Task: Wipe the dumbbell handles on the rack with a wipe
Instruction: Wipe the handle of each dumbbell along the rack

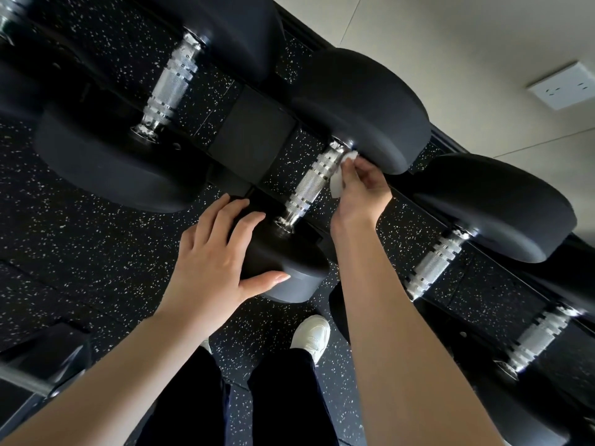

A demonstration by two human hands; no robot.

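My right hand (362, 188) pinches the wipe (338, 180) against the far end of the dumbbell handle (310, 185). My left hand (215, 255) rests flat, fingers straight, on the near weight head (286, 262). If I lean too hard there, the dumbbell could roll on the rack.

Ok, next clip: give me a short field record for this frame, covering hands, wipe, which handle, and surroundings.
setting: dumbbells on a rack, speckled floor beneath
left hand: rests open on the near head of the middle dumbbell
right hand: pinches the wipe
wipe: white, pressed against the far end of the middle handle
other handles: one to the left, two to the right, untouched
also visible: wall socket, white shoe
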